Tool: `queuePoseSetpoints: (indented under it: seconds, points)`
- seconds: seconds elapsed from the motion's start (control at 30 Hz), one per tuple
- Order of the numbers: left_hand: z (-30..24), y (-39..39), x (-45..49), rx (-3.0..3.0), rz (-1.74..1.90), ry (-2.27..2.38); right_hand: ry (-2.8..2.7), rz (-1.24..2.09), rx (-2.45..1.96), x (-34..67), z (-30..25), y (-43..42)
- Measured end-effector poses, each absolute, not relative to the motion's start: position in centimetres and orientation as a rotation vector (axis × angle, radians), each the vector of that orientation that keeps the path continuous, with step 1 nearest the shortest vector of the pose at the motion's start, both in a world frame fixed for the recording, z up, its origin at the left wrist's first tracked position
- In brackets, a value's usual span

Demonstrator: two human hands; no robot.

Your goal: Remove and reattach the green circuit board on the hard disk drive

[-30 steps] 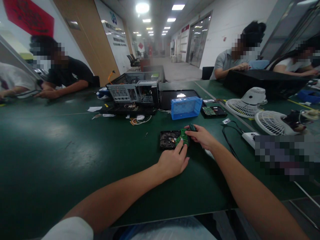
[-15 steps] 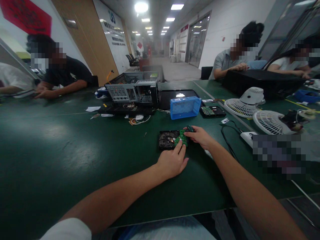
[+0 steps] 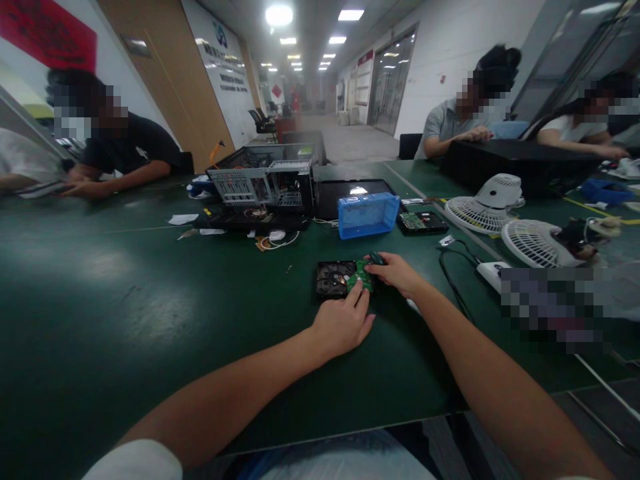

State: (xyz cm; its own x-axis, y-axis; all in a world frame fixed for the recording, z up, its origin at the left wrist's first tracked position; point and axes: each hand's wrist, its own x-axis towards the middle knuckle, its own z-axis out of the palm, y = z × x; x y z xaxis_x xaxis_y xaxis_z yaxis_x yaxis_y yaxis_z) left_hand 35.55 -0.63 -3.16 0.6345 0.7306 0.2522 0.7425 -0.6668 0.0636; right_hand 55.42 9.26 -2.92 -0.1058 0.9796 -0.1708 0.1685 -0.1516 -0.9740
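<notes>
A hard drive (image 3: 331,279) lies flat on the green table in front of me, its green circuit board (image 3: 361,272) facing up at the right end. My left hand (image 3: 344,321) reaches in from the near side; its stretched fingertips rest on the circuit board and the drive's near edge. At the board's right end, my right hand (image 3: 395,272) is closed around a small dark green handle (image 3: 376,258). Its fingers touch or nearly touch the board. The tool's tip is hidden, so its exact kind cannot be made out.
Behind the drive stand a blue plastic bin (image 3: 369,215) and an opened computer case (image 3: 263,187). Another hard drive (image 3: 423,222) lies right of the bin. White fan parts (image 3: 480,212), a black cable (image 3: 453,287) and a power strip (image 3: 493,273) are on the right. Several people sit farther back.
The view has shifted slightly, so most things appear a little farther left. Both hands keep their places at the hard drive, with no clear change of grip.
</notes>
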Motion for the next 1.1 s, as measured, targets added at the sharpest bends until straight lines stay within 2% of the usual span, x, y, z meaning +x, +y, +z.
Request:
queuePoseSetpoints:
  seconds: [0.4, 1.1]
  points:
    - [-2.21, -1.02, 35.72, -2.754, -0.281, -1.282, -1.454, 1.254, -1.436, 55.37, -3.02, 9.25]
    - [-2.19, -0.89, 35.70, -2.765, -0.308, -1.291, -1.530, 1.165, -1.449, 55.55, -3.55, 9.48]
